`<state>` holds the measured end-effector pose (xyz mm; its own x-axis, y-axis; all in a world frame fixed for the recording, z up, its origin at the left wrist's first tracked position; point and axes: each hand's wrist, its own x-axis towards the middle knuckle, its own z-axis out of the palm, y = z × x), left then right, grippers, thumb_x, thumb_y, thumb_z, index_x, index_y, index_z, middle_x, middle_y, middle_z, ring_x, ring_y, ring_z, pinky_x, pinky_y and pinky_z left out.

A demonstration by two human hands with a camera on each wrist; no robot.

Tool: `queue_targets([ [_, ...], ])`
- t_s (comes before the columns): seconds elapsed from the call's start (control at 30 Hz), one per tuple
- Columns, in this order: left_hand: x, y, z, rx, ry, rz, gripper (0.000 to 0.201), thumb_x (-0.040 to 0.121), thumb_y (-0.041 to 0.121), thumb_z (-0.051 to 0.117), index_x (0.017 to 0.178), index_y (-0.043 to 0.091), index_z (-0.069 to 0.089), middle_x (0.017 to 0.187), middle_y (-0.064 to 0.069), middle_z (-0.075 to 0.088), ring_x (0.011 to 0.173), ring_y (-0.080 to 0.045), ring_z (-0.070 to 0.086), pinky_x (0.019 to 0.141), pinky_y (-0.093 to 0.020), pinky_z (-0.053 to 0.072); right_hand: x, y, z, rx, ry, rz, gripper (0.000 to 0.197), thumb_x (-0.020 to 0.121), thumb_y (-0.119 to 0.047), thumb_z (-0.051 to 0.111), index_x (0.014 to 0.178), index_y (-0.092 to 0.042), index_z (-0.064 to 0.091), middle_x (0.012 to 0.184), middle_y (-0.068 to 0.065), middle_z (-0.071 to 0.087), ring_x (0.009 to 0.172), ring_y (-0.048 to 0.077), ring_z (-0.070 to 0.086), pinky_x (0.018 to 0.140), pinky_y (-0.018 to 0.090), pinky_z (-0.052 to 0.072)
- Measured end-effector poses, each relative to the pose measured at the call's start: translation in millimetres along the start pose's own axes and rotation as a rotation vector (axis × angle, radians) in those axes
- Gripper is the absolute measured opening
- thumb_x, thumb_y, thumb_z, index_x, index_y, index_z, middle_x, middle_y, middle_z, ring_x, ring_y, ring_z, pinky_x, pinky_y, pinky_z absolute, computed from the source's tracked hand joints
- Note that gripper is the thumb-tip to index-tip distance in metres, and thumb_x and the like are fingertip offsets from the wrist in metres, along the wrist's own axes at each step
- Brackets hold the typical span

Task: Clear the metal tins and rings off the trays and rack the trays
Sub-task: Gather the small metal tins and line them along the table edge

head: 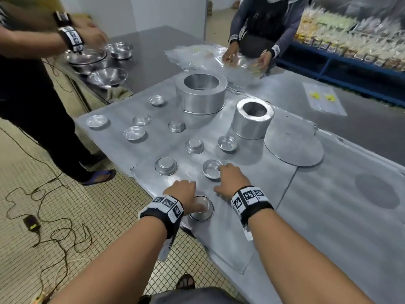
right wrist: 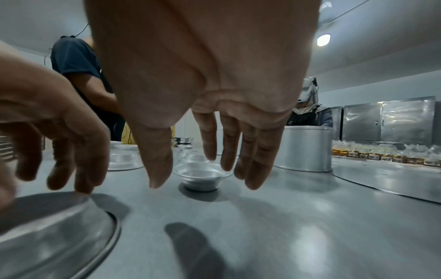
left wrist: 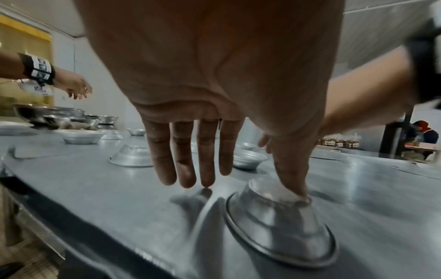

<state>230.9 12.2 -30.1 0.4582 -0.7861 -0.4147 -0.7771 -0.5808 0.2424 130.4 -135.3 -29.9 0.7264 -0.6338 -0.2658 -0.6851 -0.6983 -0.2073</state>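
Observation:
Several small metal tins lie scattered over the metal trays (head: 269, 194), some upright, some upside down. My left hand (head: 189, 199) is at the near tray edge, fingers straight, its thumb pressing on the base of an upside-down tin (head: 202, 208) (left wrist: 279, 222). My right hand (head: 219, 178) hovers with spread fingers around an upright tin (head: 212, 169) (right wrist: 203, 176) without touching it. Two tall metal rings stand further back, a large ring (head: 201, 93) and a smaller ring (head: 253, 118). A flat round disc (head: 293, 148) lies to the right of them.
A person at the left handles steel bowls (head: 87, 60) on a second table. Another person at the far side handles plastic bags (head: 197, 53). Shelves of packed goods (head: 350, 40) line the right. Cables (head: 43, 216) lie on the tiled floor.

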Motion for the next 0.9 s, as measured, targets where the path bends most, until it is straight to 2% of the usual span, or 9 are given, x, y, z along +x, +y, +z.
queue_targets([
  [0.17, -5, 4, 13, 0.019, 0.016, 0.035, 0.073, 0.074, 0.063, 0.072, 0.121, 0.012, 0.053, 0.114, -0.006, 0.050, 0.110, -0.026, 0.050, 0.090, -0.041, 0.051, 31, -13, 4, -0.029, 0.023, -0.023, 0.076, 0.073, -0.034, 0.079, 0.137, -0.017, 0.042, 0.135, 0.009, 0.044, 0.127, 0.031, 0.039, 0.099, 0.044, 0.046],
  [0.3, -7, 7, 16, 0.020, 0.027, 0.030, 0.081, 0.068, 0.066, 0.076, 0.122, 0.011, 0.054, 0.114, -0.005, 0.045, 0.108, -0.026, 0.047, 0.088, -0.040, 0.051, 40, -15, 10, -0.022, 0.039, -0.032, 0.084, 0.075, -0.039, 0.075, 0.144, -0.018, 0.032, 0.145, 0.007, 0.036, 0.133, 0.032, 0.033, 0.104, 0.045, 0.042],
  [0.43, -8, 10, 18, 0.042, 0.046, 0.033, 0.090, 0.061, 0.072, 0.077, 0.124, 0.012, 0.051, 0.118, -0.006, 0.045, 0.110, -0.026, 0.047, 0.088, -0.041, 0.052, 42, -10, 11, 0.064, 0.024, -0.022, 0.087, 0.073, -0.042, 0.075, 0.144, -0.015, 0.033, 0.142, 0.009, 0.044, 0.132, 0.033, 0.036, 0.106, 0.046, 0.040],
  [0.57, -4, 16, 18, 0.005, 0.027, 0.007, 0.083, 0.066, 0.060, 0.080, 0.125, 0.013, 0.048, 0.120, -0.006, 0.044, 0.114, -0.027, 0.047, 0.090, -0.041, 0.051, 35, 0, 8, 0.138, 0.043, 0.013, 0.095, 0.068, -0.042, 0.081, 0.145, -0.014, 0.034, 0.140, 0.009, 0.048, 0.130, 0.033, 0.038, 0.105, 0.044, 0.042],
  [0.73, 4, 30, 16, 0.021, -0.029, -0.056, 0.085, 0.060, 0.051, 0.084, 0.123, 0.009, 0.046, 0.120, -0.008, 0.042, 0.116, -0.029, 0.046, 0.089, -0.036, 0.049, 15, 21, 5, 0.200, 0.095, 0.051, 0.093, 0.067, -0.038, 0.080, 0.145, -0.016, 0.034, 0.137, 0.010, 0.048, 0.128, 0.033, 0.040, 0.104, 0.042, 0.043],
  [0.83, 10, 41, 15, 0.038, -0.056, -0.068, 0.087, 0.059, 0.051, 0.082, 0.125, 0.009, 0.044, 0.123, -0.008, 0.047, 0.116, -0.029, 0.052, 0.093, -0.036, 0.052, -1, 39, 3, 0.235, 0.107, 0.081, 0.090, 0.067, -0.040, 0.079, 0.144, -0.019, 0.037, 0.136, 0.008, 0.048, 0.128, 0.031, 0.041, 0.104, 0.040, 0.042],
  [0.9, 14, 53, 12, 0.037, -0.064, -0.045, 0.085, 0.057, 0.052, 0.082, 0.122, 0.010, 0.048, 0.120, -0.008, 0.054, 0.110, -0.028, 0.059, 0.089, -0.035, 0.055, -13, 54, -1, 0.237, 0.101, 0.108, 0.090, 0.068, -0.040, 0.080, 0.144, -0.019, 0.037, 0.137, 0.007, 0.047, 0.128, 0.030, 0.040, 0.103, 0.038, 0.041],
])
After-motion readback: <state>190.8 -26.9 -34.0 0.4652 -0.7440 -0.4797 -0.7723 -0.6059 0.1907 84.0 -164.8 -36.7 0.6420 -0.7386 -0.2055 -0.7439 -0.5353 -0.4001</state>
